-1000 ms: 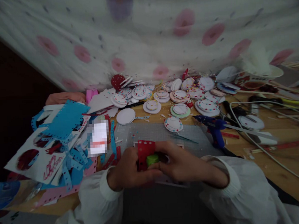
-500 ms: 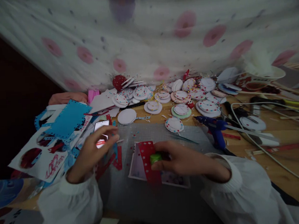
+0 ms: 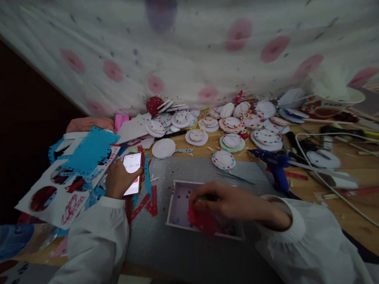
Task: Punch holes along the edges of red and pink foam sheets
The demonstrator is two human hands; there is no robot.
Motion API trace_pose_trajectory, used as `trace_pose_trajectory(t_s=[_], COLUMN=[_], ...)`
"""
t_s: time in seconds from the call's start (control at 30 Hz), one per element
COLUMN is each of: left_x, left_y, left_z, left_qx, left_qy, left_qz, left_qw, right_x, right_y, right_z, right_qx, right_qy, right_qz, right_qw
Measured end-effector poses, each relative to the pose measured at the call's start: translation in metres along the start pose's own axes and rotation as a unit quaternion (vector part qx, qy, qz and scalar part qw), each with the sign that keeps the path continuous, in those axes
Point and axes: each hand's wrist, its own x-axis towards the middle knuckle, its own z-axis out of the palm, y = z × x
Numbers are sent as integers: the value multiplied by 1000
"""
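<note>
My left hand (image 3: 118, 179) is at the left edge of a phone (image 3: 134, 163), its thumb laid across the lit screen, which shows a running timer. My right hand (image 3: 222, 200) is closed around a small green paper punch (image 3: 202, 198), mostly hidden by the fingers. A red paper strip (image 3: 201, 220) hangs from the same grip, blurred. Both are above a shallow white box (image 3: 179, 203) with small punched dots inside. Beside the phone lie punched red strips (image 3: 152, 202) and a blue strip (image 3: 147, 173).
A grey cutting mat (image 3: 150, 244) lies under the box. Layered paper discs (image 3: 197, 136) with coloured dots crowd the back. To the right are a blue glue gun (image 3: 276, 167), tweezers (image 3: 236, 177) and a white cable (image 3: 316, 165). Blue punched card (image 3: 92, 150) and paper scraps cover the left.
My left hand has moved left from beside the box onto the phone. The red strip in my right hand has swung or folded to the right, beneath the hand.
</note>
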Motion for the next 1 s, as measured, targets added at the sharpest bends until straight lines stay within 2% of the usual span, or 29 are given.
trace_pose_trajectory(t_s=[0.27, 0.6, 0.73, 0.8, 0.83, 0.9, 0.93, 1.0], left_x=[4, 6, -9, -27, -39, -64, -76, -94], left_y=[8, 8, 13, 23, 31, 51, 62, 85], left_z=[-2, -3, -24, -42, -52, -68, -73, -75], left_qx=[71, 59, 42, -52, -133, -294, -350, -396], left_qy=[13, 1, 44, 61, 48, -50, -104, -190], left_qz=[12, 7, 65, 116, 134, 151, 173, 238], left_qw=[997, 998, 996, 990, 981, 942, 915, 866], right_x=[1, 2, 1, 1, 1, 1, 1, 1], right_y=[1, -1, -6, -8, -8, -8, -8, -9], right_z=[0, -2, -4, -4, -4, -3, -3, -2], right_qx=[-8, 24, 21, 45, 66, 118, 140, 169], right_qy=[11, 16, 34, 43, 48, 67, 81, 113], right_qz=[0, -15, -3, -11, -17, -26, -26, -24], right_qw=[1000, 999, 999, 998, 997, 990, 986, 979])
